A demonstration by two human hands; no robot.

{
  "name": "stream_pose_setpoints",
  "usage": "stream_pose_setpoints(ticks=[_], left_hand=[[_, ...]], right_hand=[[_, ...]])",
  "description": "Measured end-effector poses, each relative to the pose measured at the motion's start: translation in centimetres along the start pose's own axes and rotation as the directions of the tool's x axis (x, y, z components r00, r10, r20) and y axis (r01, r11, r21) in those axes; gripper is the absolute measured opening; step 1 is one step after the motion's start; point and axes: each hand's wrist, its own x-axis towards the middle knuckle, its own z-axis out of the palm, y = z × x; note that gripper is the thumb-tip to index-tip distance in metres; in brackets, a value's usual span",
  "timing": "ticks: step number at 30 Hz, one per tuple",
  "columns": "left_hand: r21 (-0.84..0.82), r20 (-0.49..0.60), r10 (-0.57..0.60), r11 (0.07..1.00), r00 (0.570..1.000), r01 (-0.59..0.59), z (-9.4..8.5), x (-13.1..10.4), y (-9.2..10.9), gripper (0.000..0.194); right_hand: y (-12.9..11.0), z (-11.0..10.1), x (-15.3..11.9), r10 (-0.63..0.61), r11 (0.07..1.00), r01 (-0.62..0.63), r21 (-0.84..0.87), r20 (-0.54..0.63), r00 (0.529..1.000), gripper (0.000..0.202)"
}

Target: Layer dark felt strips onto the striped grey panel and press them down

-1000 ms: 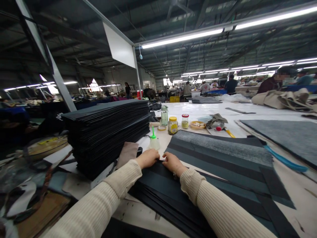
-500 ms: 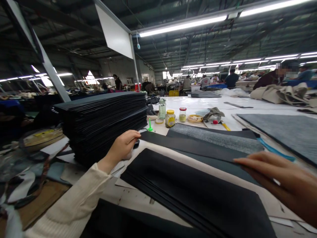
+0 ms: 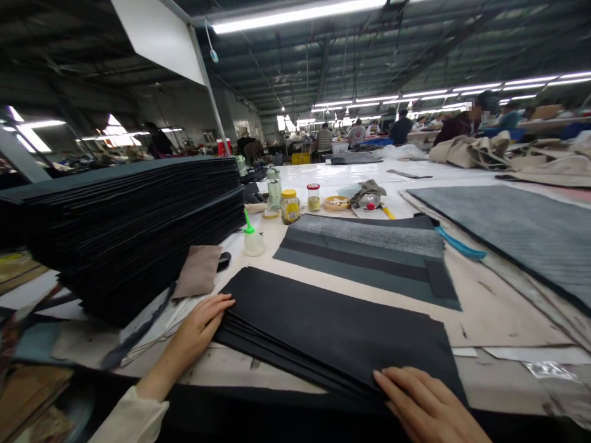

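Mid-frame — a yellow-lidded clear jar beside a red-lidded clear jar; upper left — a flat white panel.

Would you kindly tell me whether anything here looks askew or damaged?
The low stack of black panels looks askew: its layers are staggered along the near edge instead of flush. The beige sheet beside it has dark marks.

A cream, almost off-white sleeve covers the left arm, its cuff loose and slightly flared, with soft folds near the edge. The cuff stops short of the wrist, leaving the lower forearm bare. The left hand is ungloved, with slender, tapering fingers; the right hand, partly out of view, is ungloved too, its fingertips rounded.
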Motion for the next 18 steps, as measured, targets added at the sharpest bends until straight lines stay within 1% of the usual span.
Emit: stream_pose_setpoints(ticks=[4,8,11,14,16,18], left_hand=[[0.009,-0.031,-0.042,0.999,0.999,0.043,0.3,-0.2,-1.4,0.033],[-0.035,-0.015,-0.147,0.989,0.989,0.146,0.1,-0.3,-2.3,0.036],[-0.038,-0.061,-0.221,0.975,0.973,0.219,0.2,0.0,-2.7,0.037],[-0.018,-0.118,-0.207,0.978,0.971,0.206,0.6,0.3,-2.7,0.036],[-0.012,-0.133,-0.199,0.980,0.971,0.199,0.8,0.4,-2.8,0.033],[-0.013,-0.124,-0.208,0.978,0.970,0.208,0.9,0.4,-3.1,0.029]], right_hand=[[-0.5,-0.5,-0.4,0.073,0.994,-0.071,-0.085,0.025,0.997,0.051],[0.1,-0.5,-2.6,0.144,0.975,-0.138,-0.171,0.024,0.989,0.049],[0.2,-0.4,-4.2,0.146,0.963,-0.137,-0.231,0.020,0.989,0.052],[-0.1,0.0,-4.9,0.144,0.959,-0.131,-0.250,0.033,0.989,0.052],[-0.2,0.4,-4.9,0.183,0.957,-0.168,-0.237,0.043,0.982,0.057],[-0.1,0.6,-4.7,0.229,0.955,-0.213,-0.208,0.058,0.972,0.066]])
